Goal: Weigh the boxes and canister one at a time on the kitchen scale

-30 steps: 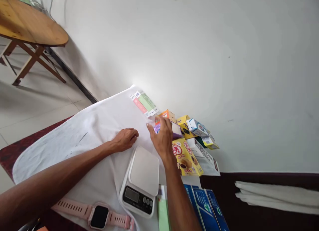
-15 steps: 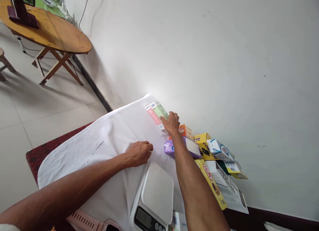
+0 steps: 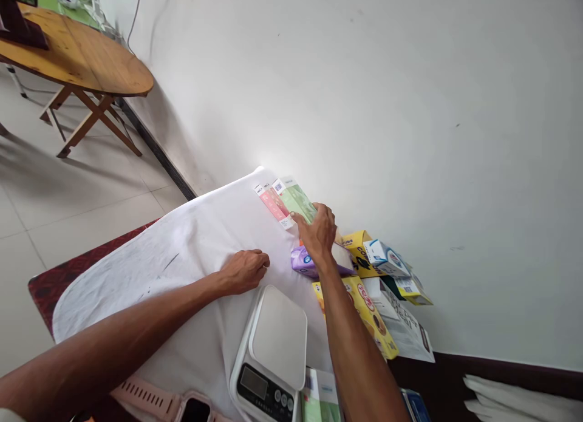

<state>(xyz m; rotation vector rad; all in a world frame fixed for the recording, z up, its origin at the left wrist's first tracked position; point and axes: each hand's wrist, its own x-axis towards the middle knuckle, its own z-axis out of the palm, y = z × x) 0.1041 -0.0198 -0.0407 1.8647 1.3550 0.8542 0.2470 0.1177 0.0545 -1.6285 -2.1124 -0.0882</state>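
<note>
My right hand [image 3: 317, 232] is closed round the near end of a light green box [image 3: 295, 198], thumb on its left side and fingers over the far edge. The green box overlaps a pink box [image 3: 273, 202] with a white end that lies on the white cloth [image 3: 182, 288]. Beside them on the cloth rests my left hand [image 3: 246, 270], its fingers curled in with nothing showing in them. A white kitchen scale [image 3: 279, 325] stands nearer to me, its plate bare.
Right of the scale are a purple pack [image 3: 303, 261], yellow boxes [image 3: 371, 313], a blue-and-white box [image 3: 386, 258] and a printed bag [image 3: 405, 325]. Another green box [image 3: 320, 394] and a pink watch [image 3: 195, 407] lie close in front. A wall [image 3: 387, 136] bounds the far side.
My right hand has gripped the green box and shifted it off the pink box a little, so more pink shows. My left hand stays on the cloth. The view has shifted slightly.
</note>
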